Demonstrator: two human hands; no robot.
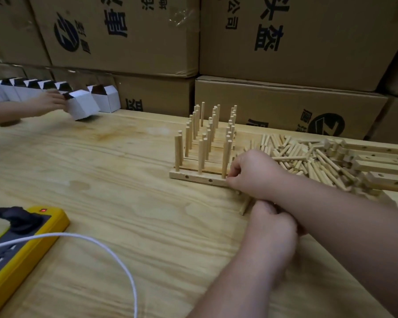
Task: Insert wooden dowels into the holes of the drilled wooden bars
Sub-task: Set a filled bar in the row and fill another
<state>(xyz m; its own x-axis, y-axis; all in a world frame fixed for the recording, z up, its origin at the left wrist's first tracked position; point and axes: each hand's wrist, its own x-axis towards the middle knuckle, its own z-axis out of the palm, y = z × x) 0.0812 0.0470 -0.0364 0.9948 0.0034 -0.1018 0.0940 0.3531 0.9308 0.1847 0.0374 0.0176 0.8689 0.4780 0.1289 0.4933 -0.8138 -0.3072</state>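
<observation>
Several drilled bars with upright dowels (202, 134) stand side by side in a block on the table. The front bar (198, 177) carries three tall dowels and shows side holes. My right hand (251, 173) reaches across from the right, its curled fingers pinching that bar's right end. My left hand (271, 223) lies just below the right forearm, curled round another wooden bar (244, 206), most of which is hidden. A heap of loose dowels (308, 157) lies to the right, with empty drilled bars (377, 167) stacked beyond it.
A yellow power strip (21, 237) with a black plug and a white cable (101, 239) sits at the near left. Another person's hand (51, 103) holds a white carton (83, 106) at the far left, by a row of cartons. Cardboard boxes (285, 37) wall off the back.
</observation>
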